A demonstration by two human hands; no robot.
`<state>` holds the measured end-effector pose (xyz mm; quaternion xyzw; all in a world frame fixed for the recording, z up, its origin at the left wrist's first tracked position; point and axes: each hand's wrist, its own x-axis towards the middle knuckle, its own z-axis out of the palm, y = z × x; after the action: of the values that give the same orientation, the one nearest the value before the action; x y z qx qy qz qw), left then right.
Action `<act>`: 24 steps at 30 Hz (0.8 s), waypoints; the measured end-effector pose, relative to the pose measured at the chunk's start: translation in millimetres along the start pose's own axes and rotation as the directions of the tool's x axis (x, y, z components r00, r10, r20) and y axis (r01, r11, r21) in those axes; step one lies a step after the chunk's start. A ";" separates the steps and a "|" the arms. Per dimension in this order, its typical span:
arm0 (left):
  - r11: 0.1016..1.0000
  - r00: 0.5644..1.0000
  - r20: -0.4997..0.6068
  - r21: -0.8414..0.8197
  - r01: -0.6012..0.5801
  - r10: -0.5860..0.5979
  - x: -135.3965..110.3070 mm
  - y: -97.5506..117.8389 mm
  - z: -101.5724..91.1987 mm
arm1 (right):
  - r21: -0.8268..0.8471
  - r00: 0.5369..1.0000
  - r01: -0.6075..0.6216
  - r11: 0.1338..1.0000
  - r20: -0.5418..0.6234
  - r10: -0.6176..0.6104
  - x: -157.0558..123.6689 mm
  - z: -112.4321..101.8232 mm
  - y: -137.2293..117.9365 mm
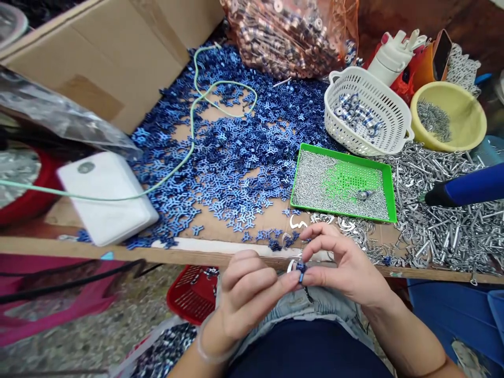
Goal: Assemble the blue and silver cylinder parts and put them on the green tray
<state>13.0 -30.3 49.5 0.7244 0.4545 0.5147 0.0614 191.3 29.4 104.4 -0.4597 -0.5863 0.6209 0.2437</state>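
A small blue metal part [301, 266] is pinched between both hands just past the table's front edge, above my lap. A curved silver piece [292, 264] sits against its left side. My left hand [252, 291] is closed, its thumb and index fingertip at the part's lower left. On the other side, my right hand [342, 265] grips it with thumb and fingertips, other fingers curved above. How the pieces join is too small to tell. Right behind the hands lie loose blue star-shaped pieces [275, 241] and silver hook-shaped clips [298, 222].
Blue three-armed pieces [236, 152] cover the table's middle. A green tray [342, 212] holds tiny silver parts. Behind it stand a white basket [368, 94] and a yellow bowl [468, 118]. Silver pins [444, 231] and a blue tool [472, 186] are right; a white box [106, 197] is left.
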 end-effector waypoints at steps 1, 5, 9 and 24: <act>1.000 1.000 0.010 -0.002 -0.025 0.025 0.3 1.2 -0.7 | -0.040 1.000 0.007 0.999 -0.011 -0.008 -1.5 -0.8 0.3; 0.995 0.994 0.040 -0.039 -0.097 0.098 7.9 0.9 -0.2 | 0.014 0.999 0.037 0.999 -0.006 -0.037 -6.3 -0.7 6.3; 0.943 1.000 0.018 -0.333 -0.001 0.007 17.7 0.0 10.8 | 0.201 0.993 0.086 0.976 -0.096 -0.068 -11.3 1.5 15.6; 0.330 0.619 0.721 -0.529 0.782 -0.313 34.6 3.8 16.3 | -0.542 0.765 0.542 0.642 0.003 -0.644 -25.0 -22.8 15.2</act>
<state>30.3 -1.3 68.0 0.5038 0.3562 0.3995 0.6780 225.9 16.9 99.5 -0.3456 -0.8213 0.2794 0.3577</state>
